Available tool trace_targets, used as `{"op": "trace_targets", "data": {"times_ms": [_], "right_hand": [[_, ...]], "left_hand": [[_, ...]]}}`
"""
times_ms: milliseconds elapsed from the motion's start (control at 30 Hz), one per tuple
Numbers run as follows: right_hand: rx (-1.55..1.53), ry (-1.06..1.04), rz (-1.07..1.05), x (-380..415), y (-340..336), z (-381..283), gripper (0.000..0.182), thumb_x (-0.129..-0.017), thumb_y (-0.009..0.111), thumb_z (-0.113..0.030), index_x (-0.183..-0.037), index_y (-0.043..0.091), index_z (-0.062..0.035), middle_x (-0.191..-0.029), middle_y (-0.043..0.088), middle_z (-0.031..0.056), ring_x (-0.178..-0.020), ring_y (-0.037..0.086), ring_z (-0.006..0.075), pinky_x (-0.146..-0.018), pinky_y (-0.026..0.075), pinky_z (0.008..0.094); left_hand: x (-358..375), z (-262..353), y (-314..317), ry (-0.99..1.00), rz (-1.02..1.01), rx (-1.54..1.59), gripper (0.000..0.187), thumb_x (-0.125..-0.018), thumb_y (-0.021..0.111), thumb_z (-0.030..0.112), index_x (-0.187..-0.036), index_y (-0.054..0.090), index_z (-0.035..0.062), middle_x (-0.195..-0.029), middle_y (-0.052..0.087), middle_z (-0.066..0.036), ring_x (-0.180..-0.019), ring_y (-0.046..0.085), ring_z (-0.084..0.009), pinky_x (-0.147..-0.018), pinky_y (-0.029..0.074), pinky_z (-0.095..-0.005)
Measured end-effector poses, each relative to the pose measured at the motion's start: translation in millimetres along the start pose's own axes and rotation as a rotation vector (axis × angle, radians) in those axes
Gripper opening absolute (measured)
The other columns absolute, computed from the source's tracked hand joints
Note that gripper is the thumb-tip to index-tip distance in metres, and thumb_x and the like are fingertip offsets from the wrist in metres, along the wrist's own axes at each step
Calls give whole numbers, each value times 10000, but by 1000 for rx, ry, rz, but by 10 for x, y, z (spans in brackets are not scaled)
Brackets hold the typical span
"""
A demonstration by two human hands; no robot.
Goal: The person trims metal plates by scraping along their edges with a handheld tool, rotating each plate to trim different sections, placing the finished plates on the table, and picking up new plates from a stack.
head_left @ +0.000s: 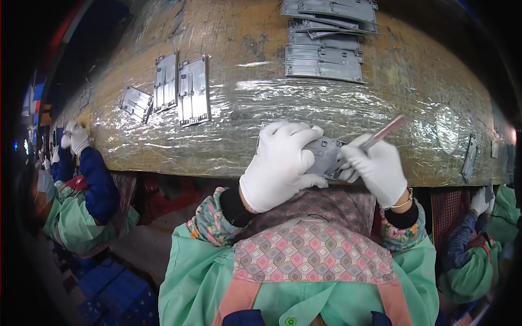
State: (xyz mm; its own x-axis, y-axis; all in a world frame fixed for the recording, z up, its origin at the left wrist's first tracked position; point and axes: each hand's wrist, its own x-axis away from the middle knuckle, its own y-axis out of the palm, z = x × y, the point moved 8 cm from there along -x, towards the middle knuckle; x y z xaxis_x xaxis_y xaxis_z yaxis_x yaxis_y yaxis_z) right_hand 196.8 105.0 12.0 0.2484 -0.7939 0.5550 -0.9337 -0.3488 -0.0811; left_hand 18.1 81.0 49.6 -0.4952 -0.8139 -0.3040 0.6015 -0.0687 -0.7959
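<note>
A grey moulded plastic panel [325, 155] lies at the near edge of the table, partly covered by both hands. My left hand [283, 163], in a white glove, grips it from the left, the fingers over its top and the thumb near its front edge. In the white-gloved right hand [378, 168] is a slim pen-like tool [387, 130] with a reddish handle pointing up and to the right. My right fingers are closed around it at the panel's right end. The tool's working tip is hidden by the fingers.
Stacked grey panels [324, 62] sit at the back of the plastic-covered table [244, 103]. Several more panels [193, 91] lie to the left, and another [469, 157] is at far right. Co-workers sit at left [81, 217] and right [476, 255]. Blue crates [117, 288] stand lower left.
</note>
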Motion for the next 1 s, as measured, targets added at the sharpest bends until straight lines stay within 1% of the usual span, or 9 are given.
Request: {"op": "trace_targets", "data": {"times_ms": [233,300,333,400,433,500,633,733,1000], "right_hand": [[8,-24,5,-27,-47,12,249,-1069,708,-190,-1070,698,58,-875,755,88,-712,751,144,-619,596,269],[5,0,-4,4,21,4,243,-1069,709,-186,-1073,700,57,-874,752,93,-708,749,143,-617,593,268],[15,-9,-2,19,45,7,243,-1071,707,-185,-1074,701,58,-871,750,93,-702,746,142,-615,592,267],[-1,1,4,28,35,33,242,-1074,702,-185,-1079,704,58,-868,747,96,-709,747,146,-612,592,269],[-46,-7,10,51,26,47,221,-1077,691,-169,-1074,685,52,-863,741,105,-698,739,153,-601,585,266],[-144,-15,66,70,9,101,213,-1089,668,-172,-1077,662,40,-869,738,112,-687,729,156,-586,577,260],[-201,-124,231,50,11,1,247,-1104,654,-216,-1054,664,26,-880,744,105,-687,728,146,-583,574,251],[-76,-121,246,-42,-9,-34,244,-1104,657,-218,-1050,665,20,-884,747,101,-678,725,139,-584,573,246],[-94,-82,233,-117,39,-107,240,-1097,664,-210,-1032,676,21,-810,724,88,-639,709,133,-560,557,238]], "left_hand": [[-4,1,-5,9,2,4,493,-634,900,444,-819,701,33,-1338,671,-109,-1218,623,-320,-1060,435,-512],[-10,22,-32,42,32,50,591,-609,946,382,-840,500,70,-1369,657,-140,-1186,619,-383,-1011,452,-540],[-10,23,-38,42,34,47,591,-609,946,382,-840,500,70,-1369,657,-140,-1186,619,-383,-1011,452,-540],[-5,-2,-14,-2,4,25,505,-642,910,439,-855,701,31,-1334,670,-103,-1225,623,-313,-1084,425,-523],[-4,-13,4,-1,6,21,505,-642,910,439,-855,701,31,-1334,670,-103,-1225,623,-313,-1084,425,-523],[9,-6,3,20,76,58,617,-563,969,386,-864,535,68,-1350,667,-140,-1188,624,-371,-1033,452,-579],[19,26,14,-24,54,20,606,-564,980,376,-859,548,70,-1333,679,-132,-1189,629,-366,-1091,438,-604],[15,23,2,-10,78,38,597,-568,978,371,-858,553,69,-1329,683,-131,-1175,632,-363,-1070,449,-586],[4,15,-6,-12,76,35,583,-575,963,379,-846,553,65,-1333,682,-127,-1148,634,-351,-995,466,-538]]}}
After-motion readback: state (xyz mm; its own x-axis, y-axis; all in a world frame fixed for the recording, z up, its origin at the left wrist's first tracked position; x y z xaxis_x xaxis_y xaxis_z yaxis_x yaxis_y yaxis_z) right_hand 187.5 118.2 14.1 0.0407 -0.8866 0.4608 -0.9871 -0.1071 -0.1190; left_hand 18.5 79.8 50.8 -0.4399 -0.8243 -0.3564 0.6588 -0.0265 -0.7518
